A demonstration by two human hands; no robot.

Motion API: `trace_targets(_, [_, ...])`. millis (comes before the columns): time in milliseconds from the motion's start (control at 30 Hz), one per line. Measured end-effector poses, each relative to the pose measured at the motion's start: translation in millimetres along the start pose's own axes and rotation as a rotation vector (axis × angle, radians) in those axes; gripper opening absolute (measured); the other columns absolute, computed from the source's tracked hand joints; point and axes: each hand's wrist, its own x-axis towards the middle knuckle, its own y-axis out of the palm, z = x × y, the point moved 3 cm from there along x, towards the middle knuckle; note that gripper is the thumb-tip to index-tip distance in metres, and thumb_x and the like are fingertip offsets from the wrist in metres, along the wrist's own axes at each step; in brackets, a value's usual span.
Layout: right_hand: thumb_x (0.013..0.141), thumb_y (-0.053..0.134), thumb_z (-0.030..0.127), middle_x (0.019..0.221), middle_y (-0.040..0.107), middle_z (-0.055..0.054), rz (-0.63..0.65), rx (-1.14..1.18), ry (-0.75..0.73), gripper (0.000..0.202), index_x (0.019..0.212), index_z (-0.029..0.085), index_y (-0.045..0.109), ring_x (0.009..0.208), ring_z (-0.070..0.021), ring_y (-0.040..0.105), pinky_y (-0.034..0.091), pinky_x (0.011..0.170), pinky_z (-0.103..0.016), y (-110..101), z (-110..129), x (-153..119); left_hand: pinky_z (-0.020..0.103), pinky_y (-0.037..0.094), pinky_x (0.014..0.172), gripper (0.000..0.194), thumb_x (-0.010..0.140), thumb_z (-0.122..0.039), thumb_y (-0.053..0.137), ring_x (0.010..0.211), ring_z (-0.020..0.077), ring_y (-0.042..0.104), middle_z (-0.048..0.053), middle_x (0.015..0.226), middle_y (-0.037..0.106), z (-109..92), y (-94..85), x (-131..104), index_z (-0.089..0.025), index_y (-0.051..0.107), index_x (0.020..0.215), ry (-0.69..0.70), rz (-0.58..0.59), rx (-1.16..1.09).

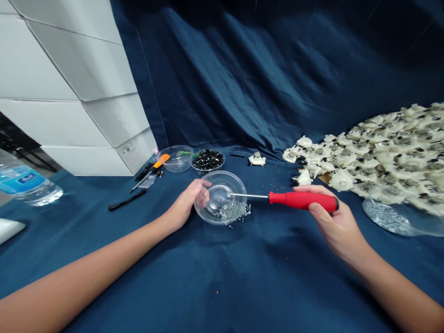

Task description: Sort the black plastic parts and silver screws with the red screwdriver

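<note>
My left hand [189, 201] grips the left rim of a clear plastic bowl [220, 179], which is tilted above the blue cloth. Small silvery screws [231, 212] lie at the bowl's lower right, and some show just past its rim. My right hand [335, 222] is closed around the red handle of a screwdriver [294, 200]. Its shaft points left, and the tip reaches over the bowl's middle. Whether the tip touches the bowl or a screw cannot be made out.
Behind the bowl stand a tub of black parts [208, 159] and a clear lid [178, 159]. Tools [149, 173] lie at back left, near white boxes [114, 125] and a water bottle [29, 182]. Cream-coloured parts [388, 152] are heaped right, beside a clear container of screws [388, 216].
</note>
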Motion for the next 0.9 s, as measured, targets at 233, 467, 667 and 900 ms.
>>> trace_targets(233, [0.101,0.073,0.049,0.125,0.080,-0.003,0.000,-0.028,-0.045,0.028,0.122,0.033,0.080,0.108,-0.0271,0.074,0.055,0.093,-0.035,1.3,2.9,-1.4,0.027,0.046,0.059,0.050,0.109,-0.064,0.044,0.073,0.0175,0.062,0.002,0.088,0.068,-3.8,1.7,-2.2,-0.020,0.057,0.128,0.018,0.009,0.019])
trace_targets(467, [0.100,0.074,0.047,0.133,0.079,-0.003,0.011,-0.018,-0.032,0.029,0.127,0.037,0.078,0.126,-0.0304,0.070,0.050,0.110,-0.041,3.2,1.8,-4.7,0.027,0.047,0.060,0.051,0.109,-0.065,0.043,0.071,0.0172,0.061,0.002,0.086,0.067,-4.9,2.9,-2.3,-0.020,0.057,0.127,0.027,0.011,0.014])
trace_targets(667, [0.100,0.075,0.046,0.138,0.078,-0.004,0.049,-0.008,-0.025,0.033,0.131,0.038,0.076,0.150,-0.0376,0.052,0.030,0.129,-0.060,3.8,-4.9,-7.7,0.028,0.047,0.061,0.051,0.109,-0.065,0.043,0.072,0.0175,0.062,0.003,0.088,0.068,-3.1,1.1,-1.8,-0.020,0.057,0.128,0.028,0.006,0.029])
trace_targets(900, [0.100,0.074,0.045,0.141,0.076,-0.003,0.085,-0.061,-0.074,0.034,0.133,0.039,0.075,0.155,-0.0377,0.046,0.029,0.129,-0.062,4.4,0.9,-10.1,0.028,0.047,0.061,0.050,0.109,-0.065,0.042,0.071,0.0173,0.062,0.002,0.087,0.067,-2.0,0.9,-1.5,-0.020,0.057,0.128,0.031,0.009,0.028])
